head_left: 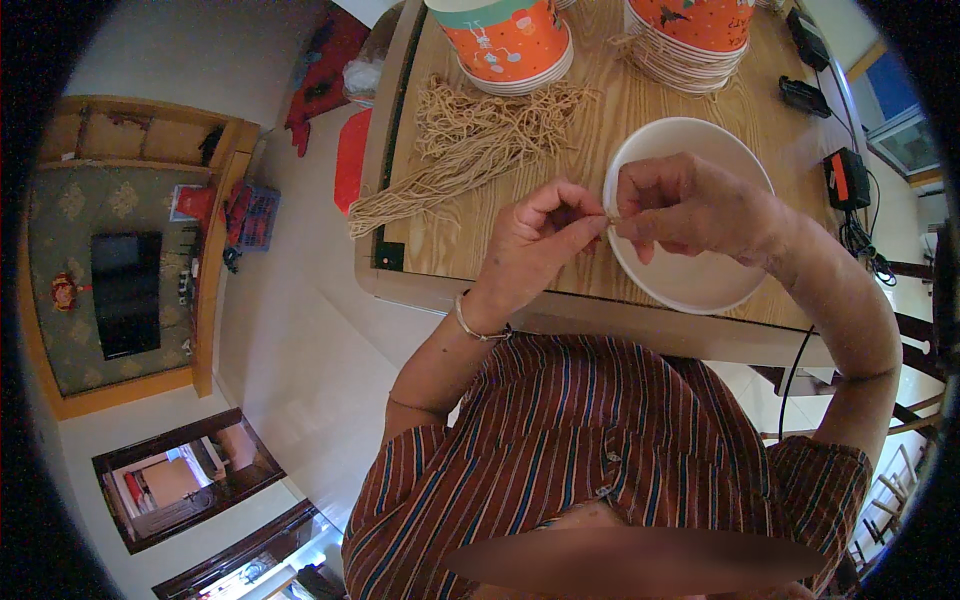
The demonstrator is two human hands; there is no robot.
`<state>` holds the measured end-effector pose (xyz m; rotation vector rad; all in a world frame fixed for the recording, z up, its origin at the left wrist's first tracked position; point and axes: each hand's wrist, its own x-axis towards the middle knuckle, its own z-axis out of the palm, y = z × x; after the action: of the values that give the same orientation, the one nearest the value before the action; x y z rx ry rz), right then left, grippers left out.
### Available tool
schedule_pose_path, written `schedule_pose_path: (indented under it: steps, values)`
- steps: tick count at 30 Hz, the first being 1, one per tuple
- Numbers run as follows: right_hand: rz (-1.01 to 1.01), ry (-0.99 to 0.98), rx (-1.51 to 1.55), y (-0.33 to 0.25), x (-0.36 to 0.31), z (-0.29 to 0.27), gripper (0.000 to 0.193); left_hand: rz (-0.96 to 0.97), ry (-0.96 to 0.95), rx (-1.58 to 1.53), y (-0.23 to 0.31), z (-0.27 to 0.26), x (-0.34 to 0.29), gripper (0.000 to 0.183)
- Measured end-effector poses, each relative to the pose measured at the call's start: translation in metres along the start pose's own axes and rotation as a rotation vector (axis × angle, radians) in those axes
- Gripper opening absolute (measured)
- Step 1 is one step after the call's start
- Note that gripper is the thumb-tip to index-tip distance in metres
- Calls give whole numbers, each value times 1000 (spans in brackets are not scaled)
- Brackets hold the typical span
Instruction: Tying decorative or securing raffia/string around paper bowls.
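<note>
My left hand (540, 240) and my right hand (695, 208) meet fingertip to fingertip over the left rim of a white round tub (690, 290). Both are closed in a pinch. A tiny tan bit shows between the fingertips, too small to name for sure. Left of the hands lies a loose bundle of tan cords (480, 150), its strands trailing toward the table's left corner. Part of the tub's inside is hidden behind my right hand.
Orange printed paper tubs stand stacked at the back, a left stack (515, 50) and a right stack (690, 40) with tan cord around its lower part. Black adapters and cables (845, 180) lie along the right edge of the wooden table (500, 245). A red stool (352, 160) stands beyond the left edge.
</note>
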<state>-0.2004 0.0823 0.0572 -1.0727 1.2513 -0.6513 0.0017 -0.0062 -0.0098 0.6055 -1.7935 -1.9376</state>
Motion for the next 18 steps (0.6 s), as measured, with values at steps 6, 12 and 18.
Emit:
schedule_pose_path:
  steps: [6, 12, 18]
  values:
    - [8, 36, 46, -4, 1, 0, 13, 18, 35, 6, -5, 0, -1, 8]
    - [-66, 50, -43, 2, 6, 1, 12, 57, 46, -71, -11, 3, -2, 8]
    - [-44, 86, -34, -3, 7, 3, 11, 75, 84, -120, -24, 3, -6, 8]
